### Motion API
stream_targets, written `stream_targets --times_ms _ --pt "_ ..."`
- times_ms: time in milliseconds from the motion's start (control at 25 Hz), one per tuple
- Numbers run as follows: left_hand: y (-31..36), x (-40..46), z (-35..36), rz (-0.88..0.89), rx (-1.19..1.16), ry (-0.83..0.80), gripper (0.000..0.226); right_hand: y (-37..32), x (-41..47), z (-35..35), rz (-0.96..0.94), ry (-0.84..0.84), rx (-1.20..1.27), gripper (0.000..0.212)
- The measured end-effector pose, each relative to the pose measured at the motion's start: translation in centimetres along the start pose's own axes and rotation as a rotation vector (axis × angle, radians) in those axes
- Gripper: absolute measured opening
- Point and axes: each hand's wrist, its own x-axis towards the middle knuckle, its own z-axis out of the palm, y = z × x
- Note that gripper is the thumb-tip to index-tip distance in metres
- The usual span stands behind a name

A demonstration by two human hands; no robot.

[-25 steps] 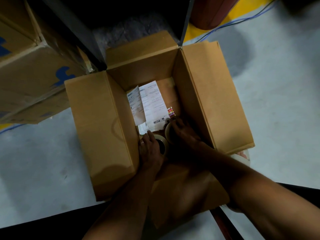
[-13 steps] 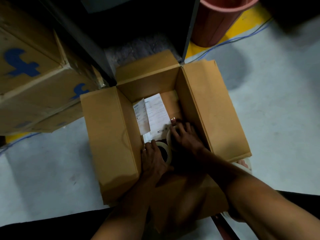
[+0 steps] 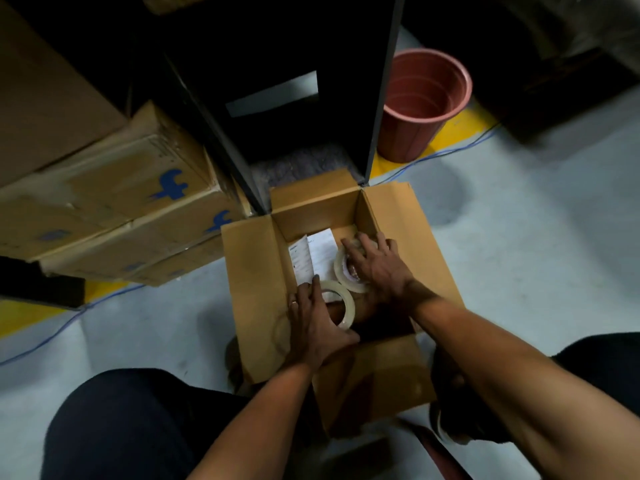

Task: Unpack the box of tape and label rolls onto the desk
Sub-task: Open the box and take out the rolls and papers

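Cardboard forms the open box that is set on the pale floor, all four flaps folded outward. Over its inner space both bare hands are seen. A clear tape roll is gripped by the left hand above the near-left part of the box: the fingers are curled over its left rim and the thumb is wrapped under its near edge, and a ring is worn on one finger. A second tape roll is held by the right hand towards the right wall of the box, with the fingers spread and bent over its top; how much more lies beneath that hand cannot be told. Both rolls are seen just beside each other, within the outline of the box. White printed papers are laid on the box bottom, beyond the left hand's roll. Beyond the far flap a dark shelf frame is stood, and to the right of that a pink plastic bucket is placed. Left of the box, taped cartons with blue marks are stacked. Dark trousers are visible nearest the camera.
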Motion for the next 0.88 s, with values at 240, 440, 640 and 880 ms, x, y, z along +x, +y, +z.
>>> stream_targets --times_ms 240,440,640,880 --pt "0.6 -2.9 -4.6 0.07 -0.107 0.148 0.124 0.5 -3.2 -4.6 0.027 0.072 0.02 0.118" --pt "1.1 -6.1 -8.6 0.066 -0.107 0.203 0.132 -0.3 -6.0 -8.4 0.089 0.075 0.177 0.138" --pt "0.3 -8.8 -13.2 0.101 -0.064 0.299 0.117 -1.6 -8.8 -12.4 0.092 0.268 0.294 0.134" --pt "-0.1 -10.6 -19.2 0.086 -0.16 0.448 0.125 -2.9 -10.1 -18.4 0.054 0.412 0.318 0.138"
